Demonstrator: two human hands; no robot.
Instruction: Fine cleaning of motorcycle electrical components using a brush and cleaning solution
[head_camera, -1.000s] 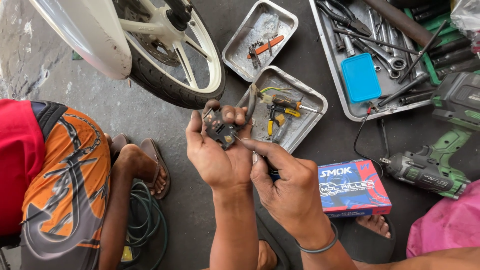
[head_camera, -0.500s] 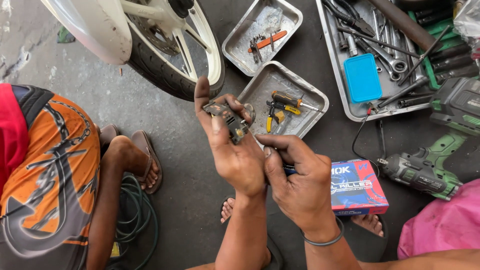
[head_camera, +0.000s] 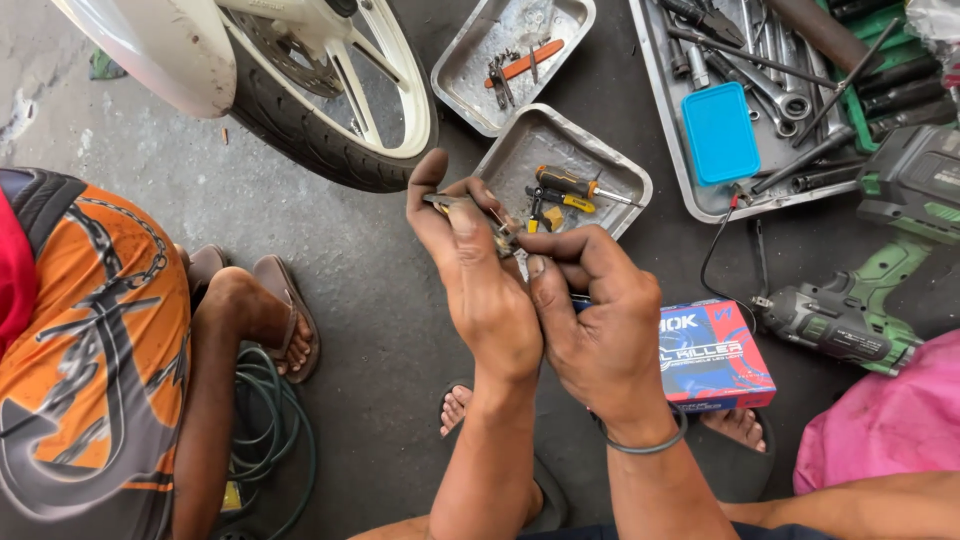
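Bare concrete floor (head_camera: 380, 290) is left open to the left of the left hand (head_camera: 480, 280), between it and the seated person's leg (head_camera: 225, 350). Ahead of both hands, passage is blocked by the near metal tray (head_camera: 520, 160) with its screwdrivers (head_camera: 575, 185), and beyond it by a second small tray (head_camera: 470, 80). Forward-left, the way is closed by the motorcycle wheel (head_camera: 330, 110). To the right of the right hand (head_camera: 600, 330), the red and blue box (head_camera: 715, 355) lies just beside the wrist, followed by the green impact driver (head_camera: 850, 320) and a black cable (head_camera: 715, 265). A narrow strip of floor is seen between near tray and large tool tray (head_camera: 665, 130)
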